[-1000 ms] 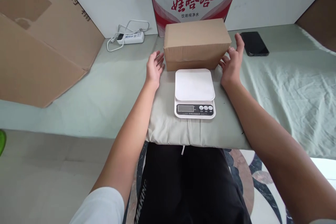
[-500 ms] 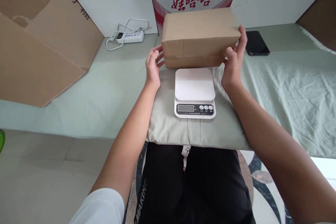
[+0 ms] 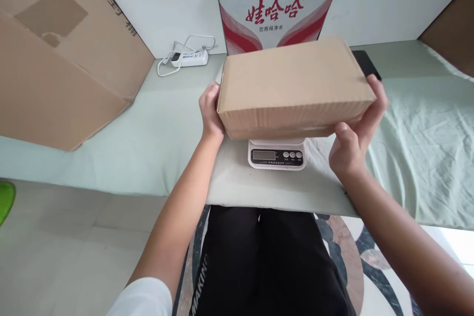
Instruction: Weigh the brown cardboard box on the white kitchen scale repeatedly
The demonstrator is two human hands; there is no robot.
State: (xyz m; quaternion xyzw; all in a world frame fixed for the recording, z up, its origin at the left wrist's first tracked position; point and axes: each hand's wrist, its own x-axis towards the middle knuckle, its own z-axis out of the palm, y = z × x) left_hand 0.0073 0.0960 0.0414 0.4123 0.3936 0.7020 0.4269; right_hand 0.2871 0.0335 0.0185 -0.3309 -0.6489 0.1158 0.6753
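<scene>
A lone head-worn camera faces forward and down at close range, taking in the wearer's lap [image 3: 264, 266] at the bottom, a cloth-covered surface [image 3: 170, 123] mid-frame and a printed carton [image 3: 277, 17] beyond.

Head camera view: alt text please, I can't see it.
A person's left hand and right hand hold a cardboard box over a white scale, hiding much of it. Beyond lie a black phone, partly hidden, at right and a white corded device at left.
</scene>
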